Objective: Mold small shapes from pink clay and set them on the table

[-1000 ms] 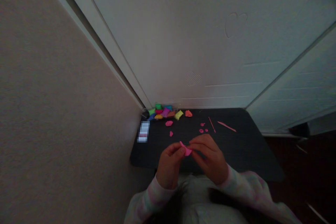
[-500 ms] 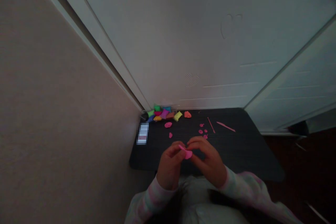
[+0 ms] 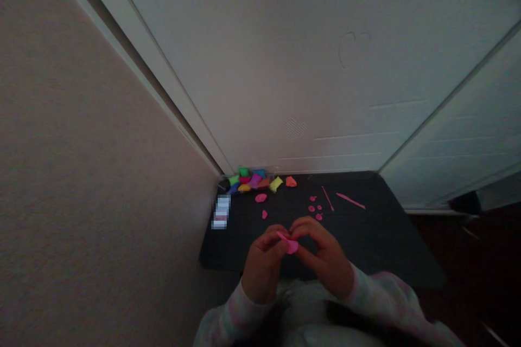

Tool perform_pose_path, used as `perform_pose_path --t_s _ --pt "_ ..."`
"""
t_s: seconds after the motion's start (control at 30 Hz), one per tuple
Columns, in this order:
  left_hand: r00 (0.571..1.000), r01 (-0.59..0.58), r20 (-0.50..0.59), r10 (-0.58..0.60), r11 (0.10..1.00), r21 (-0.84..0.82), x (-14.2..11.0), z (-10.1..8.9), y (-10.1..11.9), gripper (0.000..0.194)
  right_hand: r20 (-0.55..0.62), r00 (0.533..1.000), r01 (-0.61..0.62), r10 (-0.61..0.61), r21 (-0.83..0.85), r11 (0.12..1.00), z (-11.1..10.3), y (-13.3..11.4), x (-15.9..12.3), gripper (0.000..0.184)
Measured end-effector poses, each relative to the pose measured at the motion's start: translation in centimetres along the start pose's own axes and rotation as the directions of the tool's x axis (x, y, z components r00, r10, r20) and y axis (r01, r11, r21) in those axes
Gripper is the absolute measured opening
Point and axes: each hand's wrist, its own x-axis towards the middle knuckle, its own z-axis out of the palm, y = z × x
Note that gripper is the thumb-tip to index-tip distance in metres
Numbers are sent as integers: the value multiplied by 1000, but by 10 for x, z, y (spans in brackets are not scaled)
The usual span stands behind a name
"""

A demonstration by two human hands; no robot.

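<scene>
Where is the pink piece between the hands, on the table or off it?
Off: the left hand pinches the pink piece above the table, and the right hand is against it.

It is dim and a bit grainy. The pink clay (image 3: 292,248) shows up brightly between the shady, fuzzy hands (image 3: 264,265). The white panel (image 3: 252,76) looks gray, and the floor (image 3: 468,271) is nearly black. Blocky squares blur a pale patch (image 3: 221,210) on the tabletop (image 3: 378,244).
</scene>
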Motion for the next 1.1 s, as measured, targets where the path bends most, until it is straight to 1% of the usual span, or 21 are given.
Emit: perform_pose_path --t_s 0.1,0.2,0.27,0.33,0.43,0.57,0.63,0.73,0.8,0.9,1.0,1.1 --pt "1000 6 1 -6 1000 -19 0 -1 -1 8 -9 1000 4 -4 -7 1000 1 1 -2 5" --pt "1000 25 -11 -26 999 -44 0 -2 -2 11 -43 991 119 -124 -110 987 0 2 -3 11" --pt "999 46 -22 -48 997 -66 -1 -2 -3 13 -35 977 200 -210 -186 962 -1 3 -4 14" --pt "997 67 -28 -69 994 -87 -1 -2 -4 16 -19 968 240 -251 -225 944 -1 3 -5 16" --pt "996 79 -24 -82 990 -116 -2 -1 -4 17 -18 968 242 -252 -223 944 -2 1 -5 17" --pt "995 97 -3 -98 987 -127 -4 0 -3 17 -51 983 168 -178 -162 972 -3 0 -7 14" --pt "995 102 6 -102 986 -131 -4 0 -3 17 -45 989 133 -140 -136 982 -3 0 -8 12" --pt "995 100 13 -99 987 -126 -4 -2 -3 15 -20 993 114 -117 -117 987 -3 0 -9 11" --pt "995 98 16 -97 988 -119 -5 -3 -4 14 -26 992 119 -123 -125 985 -2 0 -10 11" --pt "995 95 27 -92 989 -116 -6 -4 -4 13 -47 983 169 -179 -164 972 0 0 -11 13" --pt "997 82 14 -81 992 -101 -10 -3 -3 14 -26 970 231 -242 -212 950 0 -2 -11 15" --pt "997 77 1 -77 994 -82 -13 -3 -3 15 -18 964 253 -263 -227 940 1 -5 -11 14"
